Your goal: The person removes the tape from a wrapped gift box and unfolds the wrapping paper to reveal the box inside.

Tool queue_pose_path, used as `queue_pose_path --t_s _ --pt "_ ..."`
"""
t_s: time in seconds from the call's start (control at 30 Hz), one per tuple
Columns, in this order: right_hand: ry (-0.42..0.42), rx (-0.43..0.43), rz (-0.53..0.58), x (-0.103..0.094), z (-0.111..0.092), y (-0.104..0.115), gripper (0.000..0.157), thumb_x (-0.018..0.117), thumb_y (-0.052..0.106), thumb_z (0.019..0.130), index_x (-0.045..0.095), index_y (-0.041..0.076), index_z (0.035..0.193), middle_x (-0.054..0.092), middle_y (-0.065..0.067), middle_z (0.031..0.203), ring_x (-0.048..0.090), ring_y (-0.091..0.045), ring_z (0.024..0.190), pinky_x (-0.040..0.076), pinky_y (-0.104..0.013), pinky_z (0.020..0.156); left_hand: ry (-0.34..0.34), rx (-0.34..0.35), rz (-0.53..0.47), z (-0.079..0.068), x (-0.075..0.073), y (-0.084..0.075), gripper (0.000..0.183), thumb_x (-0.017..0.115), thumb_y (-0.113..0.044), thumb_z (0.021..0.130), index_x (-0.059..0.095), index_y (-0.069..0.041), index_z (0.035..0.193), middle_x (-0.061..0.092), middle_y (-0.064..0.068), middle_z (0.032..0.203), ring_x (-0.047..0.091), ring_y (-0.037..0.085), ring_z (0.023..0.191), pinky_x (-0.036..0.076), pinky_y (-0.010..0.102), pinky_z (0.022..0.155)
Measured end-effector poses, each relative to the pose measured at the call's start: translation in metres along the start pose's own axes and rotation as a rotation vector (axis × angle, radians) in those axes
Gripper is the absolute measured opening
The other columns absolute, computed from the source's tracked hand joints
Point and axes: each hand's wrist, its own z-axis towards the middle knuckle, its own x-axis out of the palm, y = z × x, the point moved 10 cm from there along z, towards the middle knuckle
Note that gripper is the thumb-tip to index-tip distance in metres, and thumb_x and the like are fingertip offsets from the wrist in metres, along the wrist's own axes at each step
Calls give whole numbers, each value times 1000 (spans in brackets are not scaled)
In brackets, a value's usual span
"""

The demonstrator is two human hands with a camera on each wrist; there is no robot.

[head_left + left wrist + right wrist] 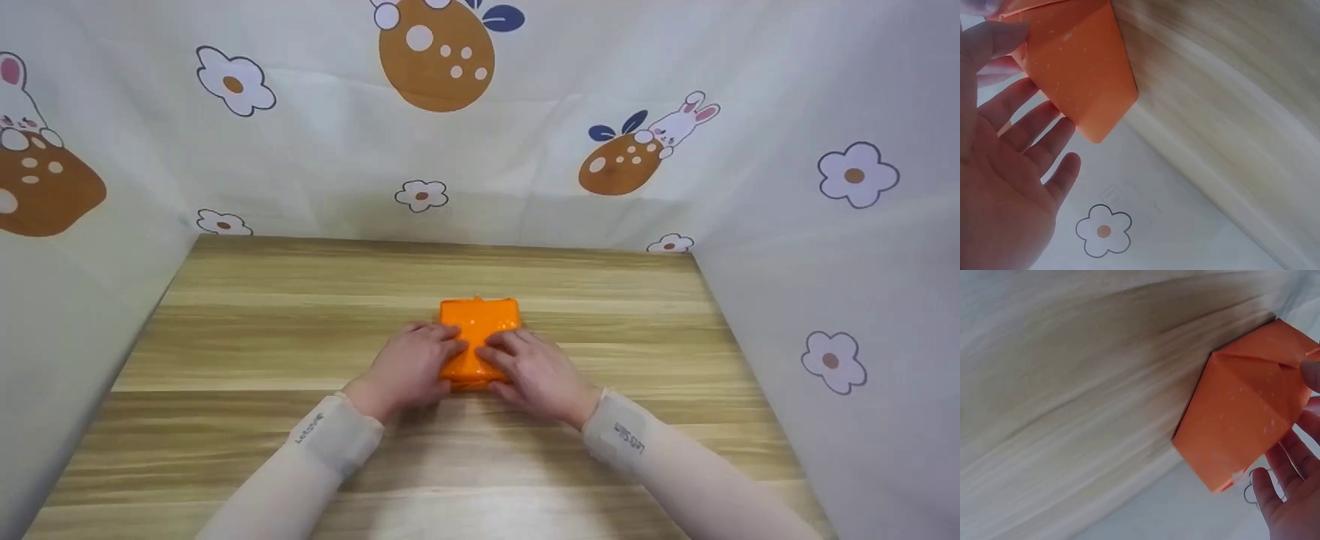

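Observation:
A small box-shaped package [478, 319] wrapped in shiny orange paper with pale specks lies on the wooden table, straight ahead of the person. My left hand [411, 364] grips its left side, fingertips bent over the top and thumb at the near end. From the right, my right hand [541, 375] holds it the same way. In the left wrist view the thumb lies by a folded edge of the orange wrapping [1081, 64], the fingers along another edge. Creased, triangular folds of the package [1241, 405] show in the right wrist view, with the right thumb against them.
The wood-grain table [300, 300] extends around the package on all sides. A pale cloth [315, 135] printed with flowers, rabbits and brown fruit shapes rises behind the table and along both sides. Light bands [341, 435] wrap both wrists.

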Motion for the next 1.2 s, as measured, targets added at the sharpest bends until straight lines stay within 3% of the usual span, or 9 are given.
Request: queue_pose_path --t_s 0.27,0.63,0.97,1.2 --pt "-42 -28 -13 -2 -3 4 44 62 34 87 57 17 127 52 -2 123 44 -18 114 35 -35 98 9 -2 18 3 -1 -2 51 68 -29 75 60 -13 123 53 7 129 47 25 118 31 48 99" --pt "-68 -81 61 -6 -2 11 32 61 24 88 63 16 119 56 0 118 47 -16 111 36 -35 97 17 -16 6 2 -1 0 52 69 -29 75 60 -14 124 53 6 129 46 23 119 29 47 100" --pt "-85 13 155 -8 12 3 14 64 27 86 68 19 97 59 8 103 50 -8 98 43 -25 86 -3 -10 -3 2 -4 1 52 70 -29 73 61 -14 122 54 7 127 49 25 116 31 48 98" --pt "-75 38 164 -6 15 1 11 63 28 86 67 20 93 59 10 98 50 -7 93 43 -24 82 -1 -2 -8 2 -4 0 51 70 -28 73 61 -14 122 54 8 128 49 25 117 32 49 97"
